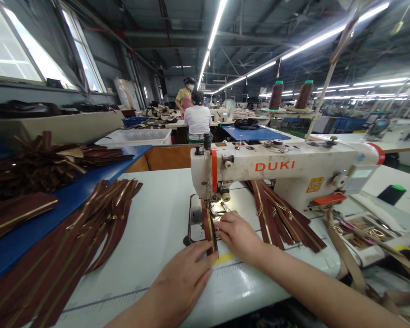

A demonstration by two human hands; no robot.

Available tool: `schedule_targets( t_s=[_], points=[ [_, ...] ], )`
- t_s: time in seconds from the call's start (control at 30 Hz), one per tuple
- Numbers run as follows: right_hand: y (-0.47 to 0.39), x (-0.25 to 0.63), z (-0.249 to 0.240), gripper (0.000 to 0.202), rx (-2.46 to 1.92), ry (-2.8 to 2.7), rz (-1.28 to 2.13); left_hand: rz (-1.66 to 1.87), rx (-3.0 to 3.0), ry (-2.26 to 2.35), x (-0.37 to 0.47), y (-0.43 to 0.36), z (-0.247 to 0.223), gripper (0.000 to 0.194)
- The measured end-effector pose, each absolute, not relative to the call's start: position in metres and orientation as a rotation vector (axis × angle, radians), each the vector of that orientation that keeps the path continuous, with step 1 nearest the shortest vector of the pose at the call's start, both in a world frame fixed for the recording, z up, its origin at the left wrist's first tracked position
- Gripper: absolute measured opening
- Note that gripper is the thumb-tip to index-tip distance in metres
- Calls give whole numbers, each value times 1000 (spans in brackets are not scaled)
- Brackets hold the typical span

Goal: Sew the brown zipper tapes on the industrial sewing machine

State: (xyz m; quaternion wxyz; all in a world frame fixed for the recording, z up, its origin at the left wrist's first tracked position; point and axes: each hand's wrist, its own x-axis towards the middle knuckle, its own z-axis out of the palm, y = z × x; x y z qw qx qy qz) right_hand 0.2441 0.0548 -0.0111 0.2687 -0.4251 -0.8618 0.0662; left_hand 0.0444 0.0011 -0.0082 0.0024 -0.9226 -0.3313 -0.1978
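Note:
A brown zipper [210, 230] with gold-coloured teeth runs lengthwise under the presser foot [208, 203] of a white sewing machine [239, 168]. My left hand [186, 275] holds the zipper's near end against the bed, fingers together. At the zipper's right edge, close in front of the needle area, my right hand [237, 234] has its thumb and fingertips closed on the strip. Several brown zippers with metal pulls [282, 214] lie under the machine arm, right of my hand. Many more brown zipper strips [85, 232] are spread out on the left.
A blue board [141, 152] on the left carries a heap of brown pieces [44, 168]. Right of the machine are a tray of small metal parts [371, 234], beige straps [348, 259] and a black thread cone [392, 194]. Two people [197, 119] are farther back.

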Motion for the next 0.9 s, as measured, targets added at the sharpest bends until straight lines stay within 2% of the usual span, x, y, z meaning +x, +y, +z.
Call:
schedule_targets(
  t_s=[0.43,0.9],
  points=[
    [47,238,-9,16,-1138,-2512,-110,-641,-2858,-1015,45,3,-10,33],
    [44,240,-7,9,-1159,-2445,44,-577,-2927,-1061,44,2,-8,33]
  ],
)
